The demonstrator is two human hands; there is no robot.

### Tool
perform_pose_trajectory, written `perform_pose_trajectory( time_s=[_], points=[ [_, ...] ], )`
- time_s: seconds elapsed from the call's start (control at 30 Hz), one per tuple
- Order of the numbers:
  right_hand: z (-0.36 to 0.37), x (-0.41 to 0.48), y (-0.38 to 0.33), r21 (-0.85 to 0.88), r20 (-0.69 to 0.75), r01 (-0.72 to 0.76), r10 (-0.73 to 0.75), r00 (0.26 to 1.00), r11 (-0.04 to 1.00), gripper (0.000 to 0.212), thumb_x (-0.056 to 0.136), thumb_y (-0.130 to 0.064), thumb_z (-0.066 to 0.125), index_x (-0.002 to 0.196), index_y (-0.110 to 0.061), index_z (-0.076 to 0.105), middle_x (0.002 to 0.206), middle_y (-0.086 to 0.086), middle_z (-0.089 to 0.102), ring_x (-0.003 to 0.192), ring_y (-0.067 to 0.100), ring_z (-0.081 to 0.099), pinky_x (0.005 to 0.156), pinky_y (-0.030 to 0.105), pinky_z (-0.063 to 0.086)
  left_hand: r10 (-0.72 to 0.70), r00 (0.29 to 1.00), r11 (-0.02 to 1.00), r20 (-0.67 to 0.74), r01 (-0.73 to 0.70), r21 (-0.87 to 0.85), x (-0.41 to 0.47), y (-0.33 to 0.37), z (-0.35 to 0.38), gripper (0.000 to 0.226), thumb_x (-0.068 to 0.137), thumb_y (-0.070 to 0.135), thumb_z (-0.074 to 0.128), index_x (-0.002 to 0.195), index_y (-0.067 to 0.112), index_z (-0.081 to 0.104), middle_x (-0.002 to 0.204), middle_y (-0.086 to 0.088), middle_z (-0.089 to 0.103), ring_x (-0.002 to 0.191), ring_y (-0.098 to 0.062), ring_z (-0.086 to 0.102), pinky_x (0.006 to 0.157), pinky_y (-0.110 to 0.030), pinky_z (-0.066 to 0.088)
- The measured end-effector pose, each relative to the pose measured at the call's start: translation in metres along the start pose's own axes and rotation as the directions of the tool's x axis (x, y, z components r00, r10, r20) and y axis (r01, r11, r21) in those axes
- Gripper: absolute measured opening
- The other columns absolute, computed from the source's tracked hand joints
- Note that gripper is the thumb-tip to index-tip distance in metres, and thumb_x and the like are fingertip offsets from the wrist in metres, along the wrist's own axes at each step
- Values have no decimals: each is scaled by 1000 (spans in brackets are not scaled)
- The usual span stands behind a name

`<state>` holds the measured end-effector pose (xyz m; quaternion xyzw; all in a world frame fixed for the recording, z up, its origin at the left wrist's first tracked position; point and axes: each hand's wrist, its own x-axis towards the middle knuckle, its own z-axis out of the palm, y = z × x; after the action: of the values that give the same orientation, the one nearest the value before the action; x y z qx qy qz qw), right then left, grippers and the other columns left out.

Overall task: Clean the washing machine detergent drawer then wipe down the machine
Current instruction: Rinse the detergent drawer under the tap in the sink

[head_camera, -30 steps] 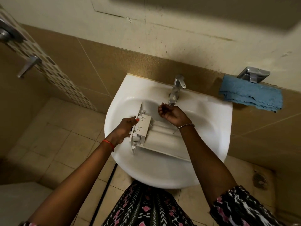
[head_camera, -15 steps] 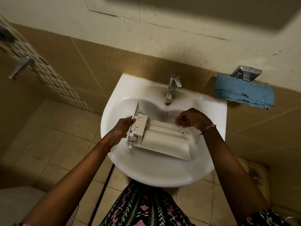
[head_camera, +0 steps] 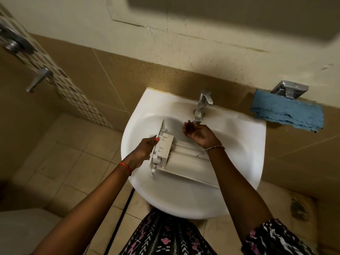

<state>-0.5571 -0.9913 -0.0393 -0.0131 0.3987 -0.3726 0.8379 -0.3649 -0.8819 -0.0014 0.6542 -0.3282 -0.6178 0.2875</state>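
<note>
The white detergent drawer (head_camera: 184, 157) lies across the basin of the white sink (head_camera: 244, 144), its compartment end to the left. My left hand (head_camera: 145, 150) grips that left end, thumb on top. My right hand (head_camera: 197, 132) is cupped palm-up under the spout of the chrome tap (head_camera: 201, 105), above the drawer's back edge, holding nothing solid. My right forearm crosses over the drawer's right part and hides some of it.
A folded blue cloth (head_camera: 287, 111) hangs on the ledge right of the sink, below a chrome wall fitting (head_camera: 288, 91). Tiled wall stands behind the sink. A chrome lever (head_camera: 38, 79) sticks out of the left wall. Beige floor tiles lie below.
My right hand has moved from the right side of the drawer back up under the tap spout and turned palm-up. My left hand keeps its hold on the drawer's left end.
</note>
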Motion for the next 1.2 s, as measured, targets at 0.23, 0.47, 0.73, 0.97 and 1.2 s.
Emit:
perform_pose_trajectory(
  time_s=[0.23,0.47,0.73,0.97,1.2],
  points=[
    [25,-1,21,-158,79,-42,56,995,986,37,96,-4,34,70,0,60,64,14,68,58,23,69,55,29,58,-14,1000,1000,-14,14,-22,2,-1,0,36,98,38,38,120,19,58,95,-1,67,85,-15,61,71,-31,48],
    [58,-12,32,-534,52,23,6,999,845,26,98,-5,37,80,1,55,76,13,59,73,19,58,69,28,51,-9,1000,999,-17,9,-40,2,-4,-1,36,98,39,40,119,17,59,101,-8,66,92,-22,61,76,-34,49],
    [20,-18,24,-200,-18,-36,33,999,979,32,99,-10,32,87,6,57,72,19,69,78,32,65,91,39,46,10,1000,999,-7,-11,-46,-1,-1,0,36,98,37,39,120,17,59,94,0,68,83,-12,64,61,-25,52],
    [0,-17,12,132,-3,79,-79,997,988,29,98,-5,33,87,6,57,69,20,70,61,29,70,56,37,58,14,1000,1000,-22,-14,22,-1,0,2,34,99,34,39,118,15,58,93,1,66,85,-14,60,69,-28,46],
    [3,-31,14,-200,55,-110,123,991,974,39,98,-5,30,81,5,63,72,18,70,66,27,71,60,36,59,42,998,999,-40,-41,21,-2,1,4,29,100,29,38,112,13,59,87,2,64,81,-15,59,65,-26,46]
  ],
)
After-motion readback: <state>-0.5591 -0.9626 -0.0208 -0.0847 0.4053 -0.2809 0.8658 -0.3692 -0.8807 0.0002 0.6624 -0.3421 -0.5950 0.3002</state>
